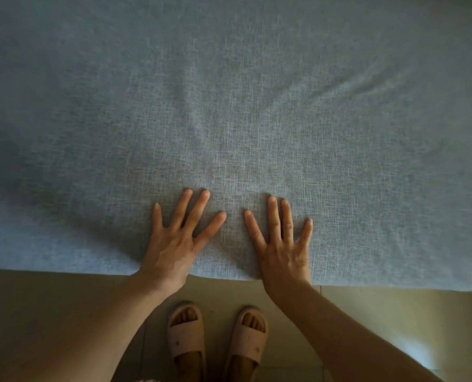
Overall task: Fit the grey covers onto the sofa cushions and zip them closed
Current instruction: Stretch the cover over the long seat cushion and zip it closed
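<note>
Pressing down, I had my left hand (174,244) and right hand (283,245) flat — fingers spread and straight — side by side on the grey cover (229,106), near its front edge. Below that edge, my slippers (218,334) stood on the tiled floor (381,312).

Floor: beige tiles (394,321) run along the bottom, thin grout lines showing.
Light: dim overall, and there's a pale bright patch (419,351) on the tiles, lower right.
Shade: left side darker.
</note>
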